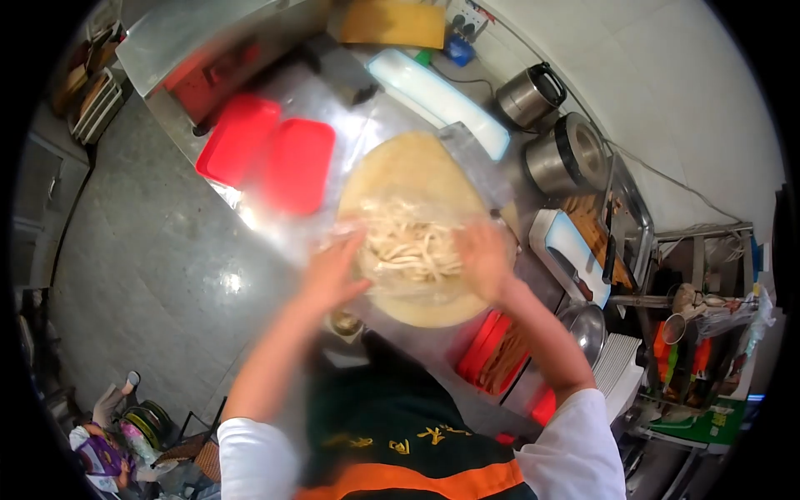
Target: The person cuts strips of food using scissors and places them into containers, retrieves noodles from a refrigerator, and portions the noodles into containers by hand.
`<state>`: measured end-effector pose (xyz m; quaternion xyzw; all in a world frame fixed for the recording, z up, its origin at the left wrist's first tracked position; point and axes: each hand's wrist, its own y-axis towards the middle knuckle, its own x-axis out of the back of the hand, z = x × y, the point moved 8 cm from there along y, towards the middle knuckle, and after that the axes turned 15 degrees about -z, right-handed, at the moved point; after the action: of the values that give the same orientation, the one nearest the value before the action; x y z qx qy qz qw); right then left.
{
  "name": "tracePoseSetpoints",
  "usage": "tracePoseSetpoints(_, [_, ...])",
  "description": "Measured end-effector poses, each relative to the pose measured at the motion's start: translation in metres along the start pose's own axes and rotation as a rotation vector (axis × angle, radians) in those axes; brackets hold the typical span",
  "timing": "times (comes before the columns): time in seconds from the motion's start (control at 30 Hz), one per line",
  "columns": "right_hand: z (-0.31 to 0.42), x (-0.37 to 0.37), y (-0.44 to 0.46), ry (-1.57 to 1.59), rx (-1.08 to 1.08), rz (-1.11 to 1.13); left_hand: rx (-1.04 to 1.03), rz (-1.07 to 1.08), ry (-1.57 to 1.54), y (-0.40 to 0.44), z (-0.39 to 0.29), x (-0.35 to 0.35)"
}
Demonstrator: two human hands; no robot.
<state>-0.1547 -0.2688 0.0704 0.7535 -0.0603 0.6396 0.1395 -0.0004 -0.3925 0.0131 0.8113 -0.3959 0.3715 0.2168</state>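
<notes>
- Left hand (335, 271), one: blurred, thumb apart from fingers, at left edge of the noodles; grip cannot be told.
- Right hand (483, 258), one: blurred, at their right edge; grip likewise unclear.
- Noodles (412, 252), pale heap, with clear plastic: between hands, on board.
- Board (417, 162), round, yellowish.
- Trays (302, 165), red, two: beyond left hand.
- Tray (442, 96), white, long: beyond board.

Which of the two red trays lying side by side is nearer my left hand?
The right red tray, between the other red tray and the yellowish board; the other lies farther from your left hand.
</notes>
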Motion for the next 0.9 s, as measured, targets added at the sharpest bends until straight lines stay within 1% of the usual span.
tracePoseSetpoints(0.03, [0.019, 0.001, -0.001, 0.074, 0.097, -0.027, -0.013, -0.005, -0.093, 0.003, -0.003, -0.004])
tracePoseSetpoints(0.07, [0.039, 0.002, -0.004, 0.152, 0.193, -0.045, -0.009, -0.011, -0.095, 0.003, -0.003, -0.007])
tracePoseSetpoints(0.1, [0.054, 0.001, -0.005, 0.152, 0.197, -0.045, -0.009, -0.013, -0.124, 0.002, -0.005, -0.008])
tracePoseSetpoints(0.17, [0.067, -0.004, 0.001, 0.445, -0.070, 0.000, -0.017, -0.018, -0.154, 0.003, -0.007, -0.009])
tracePoseSetpoints(0.2, [0.071, -0.011, 0.001, 0.442, -0.071, -0.001, -0.005, -0.033, -0.183, 0.002, -0.006, -0.008])
tracePoseSetpoints(0.27, [0.078, -0.024, 0.002, 0.303, 0.009, -0.100, 0.004, -0.049, -0.210, 0.000, -0.004, -0.007])
tracePoseSetpoints(0.4, [0.066, -0.013, 0.010, 0.300, 0.032, -0.072, -0.046, -0.048, -0.225, 0.000, -0.010, 0.004])
tracePoseSetpoints(0.43, [0.056, -0.007, 0.011, 0.345, 0.013, -0.051, -0.073, -0.034, -0.240, -0.001, -0.017, 0.009])
tracePoseSetpoints(0.5, [0.039, 0.012, 0.013, 0.386, -0.008, -0.038, -0.120, -0.077, -0.218, -0.002, -0.028, 0.021])
tracePoseSetpoints(0.57, [0.029, 0.048, 0.018, 0.698, 0.003, -0.104, -0.184, -0.127, -0.188, 0.002, -0.041, 0.036])
tracePoseSetpoints(0.6, [0.023, 0.065, 0.021, 0.690, 0.005, -0.121, -0.190, -0.127, -0.222, 0.004, -0.046, 0.041])
tracePoseSetpoints(0.67, [0.005, 0.088, 0.023, 0.857, -0.190, -0.046, -0.213, -0.134, -0.251, 0.007, -0.058, 0.052])
tracePoseSetpoints(0.7, [-0.002, 0.103, 0.025, 0.935, -0.203, -0.112, -0.218, -0.150, -0.258, 0.010, -0.065, 0.057])
tracePoseSetpoints(0.73, [-0.005, 0.117, 0.026, 0.931, -0.201, -0.130, -0.222, -0.162, -0.263, 0.011, -0.071, 0.062])
tracePoseSetpoints(0.8, [-0.013, 0.169, 0.029, 0.787, -0.113, -0.396, -0.241, -0.181, -0.205, 0.014, -0.085, 0.068])
tracePoseSetpoints(0.83, [-0.023, 0.176, 0.027, 0.852, -0.242, -0.360, -0.243, -0.192, -0.156, 0.016, -0.090, 0.070])
tracePoseSetpoints(0.87, [-0.027, 0.192, 0.026, 0.881, -0.206, -0.427, -0.260, -0.197, -0.151, 0.018, -0.097, 0.070])
tracePoseSetpoints(0.9, [-0.031, 0.195, 0.026, 0.830, -0.274, -0.408, -0.223, -0.173, -0.190, 0.020, -0.101, 0.067])
